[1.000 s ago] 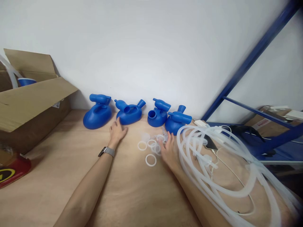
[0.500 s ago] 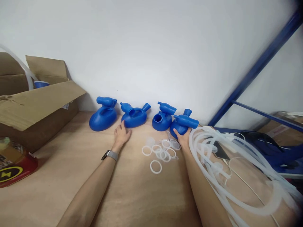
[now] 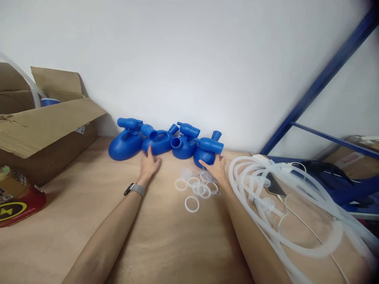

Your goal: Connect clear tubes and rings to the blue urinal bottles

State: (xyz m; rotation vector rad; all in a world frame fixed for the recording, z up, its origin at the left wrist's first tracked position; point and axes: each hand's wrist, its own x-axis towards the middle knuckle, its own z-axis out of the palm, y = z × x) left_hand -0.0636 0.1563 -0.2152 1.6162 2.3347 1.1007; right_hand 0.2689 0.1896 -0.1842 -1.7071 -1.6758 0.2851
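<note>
Along the wall stand several blue plastic urinal bottles, each with a separate blue neck piece resting on top. My left hand [image 3: 149, 165], a watch on its wrist, has its fingers apart and its fingertips against the front of the second bottle from the left [image 3: 161, 146]. My right hand [image 3: 217, 167] grips the rightmost bottle [image 3: 204, 158] low down, thumb in front and fingers at its right side. The leftmost bottle [image 3: 124, 146] and the third bottle [image 3: 184, 149] are close beside the others. Several translucent rings and caps [image 3: 192, 204] lie in front.
A coil of translucent tubing [image 3: 314, 252] spreads over the right side of the wooden table [image 3: 166, 244], near a phone [image 3: 275, 184] and a white cable. An open cardboard box [image 3: 53, 138] and a red container [image 3: 23, 201] stand left. A blue frame bar [image 3: 325, 75] rises at right.
My right hand has moved left with the rightmost bottle. The third bottle has also shifted left, so the row is closer together. The left hand stays by the second bottle.
</note>
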